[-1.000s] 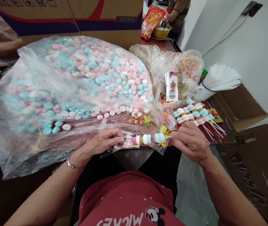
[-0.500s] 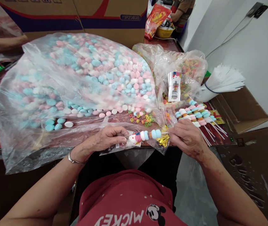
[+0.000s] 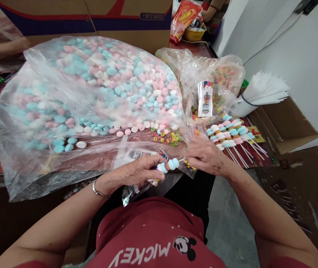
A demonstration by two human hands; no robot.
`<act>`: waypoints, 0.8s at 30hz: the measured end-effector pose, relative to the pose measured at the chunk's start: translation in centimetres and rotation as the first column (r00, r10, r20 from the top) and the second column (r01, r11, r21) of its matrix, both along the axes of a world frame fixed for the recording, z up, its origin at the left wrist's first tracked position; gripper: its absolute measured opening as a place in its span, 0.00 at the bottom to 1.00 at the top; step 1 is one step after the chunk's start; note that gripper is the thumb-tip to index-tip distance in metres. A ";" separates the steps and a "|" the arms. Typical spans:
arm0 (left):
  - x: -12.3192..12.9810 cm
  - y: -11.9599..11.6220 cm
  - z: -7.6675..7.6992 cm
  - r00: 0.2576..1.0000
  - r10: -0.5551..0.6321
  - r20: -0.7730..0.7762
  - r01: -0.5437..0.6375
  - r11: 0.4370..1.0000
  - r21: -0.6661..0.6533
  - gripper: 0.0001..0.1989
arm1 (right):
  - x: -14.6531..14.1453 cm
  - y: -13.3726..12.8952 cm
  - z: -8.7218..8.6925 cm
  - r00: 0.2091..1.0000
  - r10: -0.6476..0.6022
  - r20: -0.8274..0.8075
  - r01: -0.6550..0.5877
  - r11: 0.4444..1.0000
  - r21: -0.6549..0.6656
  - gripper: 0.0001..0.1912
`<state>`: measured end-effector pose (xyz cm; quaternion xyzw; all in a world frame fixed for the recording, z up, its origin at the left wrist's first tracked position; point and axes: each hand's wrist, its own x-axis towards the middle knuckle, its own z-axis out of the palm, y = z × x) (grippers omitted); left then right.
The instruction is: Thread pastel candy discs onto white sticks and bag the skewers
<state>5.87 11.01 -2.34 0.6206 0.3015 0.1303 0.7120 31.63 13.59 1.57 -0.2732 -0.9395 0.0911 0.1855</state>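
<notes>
Between my hands is a marshmallow skewer (image 3: 173, 163) with pale blue and white pieces, an orange one among them, on a white stick. Its left part sits under the fingers of my left hand (image 3: 140, 170), which is closed around it together with a printed wrapper. A silvery plastic end (image 3: 129, 194) hangs below that hand. My right hand (image 3: 206, 154) pinches near the free end of the stick, its fingertips partly hidden. Just right of it lie several finished skewers (image 3: 228, 132) with sticks pointing toward me.
A big clear bag of pastel marshmallows (image 3: 105, 80) covers the table's left and middle. Small ring candies (image 3: 166, 137) lie before it. Behind the skewers are a bag of coloured candy (image 3: 226, 70), stacked printed wrappers (image 3: 205, 98) and a tub of white sticks (image 3: 247, 106). Cardboard boxes stand right.
My left hand has moved right and slightly down, now covering more of the skewer. My right hand has shifted left. The gold tinsel tie by the stick is now mostly hidden.
</notes>
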 end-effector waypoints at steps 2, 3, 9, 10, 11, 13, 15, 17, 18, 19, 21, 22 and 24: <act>0.6 -0.7 -0.5 0.998 0.056 0.026 -0.055 0.998 -0.021 0.16 | -0.5 0.1 -0.5 0.999 0.038 0.000 -0.037 0.998 -0.041 0.14; 0.8 -1.0 -0.6 0.995 0.086 0.040 -0.084 0.996 -0.039 0.17 | -0.6 0.2 -0.6 0.999 0.047 -0.003 -0.047 0.998 -0.050 0.14; -0.1 -3.0 1.1 0.970 0.241 0.034 -0.228 0.948 -0.224 0.34 | 0.1 0.8 0.9 0.996 0.075 -0.050 -0.080 0.989 -0.125 0.15; -0.4 -3.4 1.3 0.972 0.235 -0.009 -0.230 0.942 -0.245 0.34 | 0.2 0.9 1.1 0.995 0.083 -0.056 -0.090 0.987 -0.133 0.15; -0.6 -3.9 1.4 0.974 0.221 -0.050 -0.226 0.935 -0.272 0.32 | 0.2 0.9 1.2 0.994 0.093 -0.059 -0.100 0.986 -0.136 0.15; -1.0 -4.7 1.4 0.977 0.191 -0.098 -0.213 0.919 -0.332 0.28 | 0.2 1.0 1.2 0.991 0.121 -0.047 -0.126 0.983 -0.131 0.15; -1.0 -5.3 1.0 0.976 0.182 -0.121 -0.214 0.909 -0.357 0.25 | -0.1 1.0 1.0 0.989 0.148 -0.018 -0.150 0.981 -0.121 0.15; -0.8 -5.5 0.6 0.973 0.191 -0.130 -0.224 0.921 -0.318 0.24 | -0.6 1.1 1.0 0.986 0.167 0.020 -0.164 0.979 -0.121 0.16; -0.7 -5.5 0.5 0.972 0.196 -0.130 -0.226 0.933 -0.281 0.23 | -0.9 1.0 1.0 0.983 0.177 0.039 -0.171 0.976 -0.132 0.17; -0.5 -5.4 0.3 0.972 0.196 -0.129 -0.222 0.945 -0.242 0.23 | -1.3 1.0 1.0 0.980 0.190 0.060 -0.179 0.972 -0.154 0.17; -0.3 -5.1 0.2 0.976 0.167 -0.138 -0.188 0.970 -0.155 0.22 | -2.1 1.0 0.9 0.967 0.237 0.092 -0.212 0.952 -0.221 0.16; -0.2 -5.0 0.1 0.976 0.154 -0.152 -0.171 0.979 -0.107 0.21 | -2.4 1.0 0.8 0.958 0.270 0.100 -0.236 0.936 -0.260 0.15; -0.1 -4.7 0.0 0.972 0.150 -0.183 -0.153 0.988 -0.004 0.19 | -2.9 1.0 0.7 0.946 0.310 0.092 -0.270 0.914 -0.304 0.14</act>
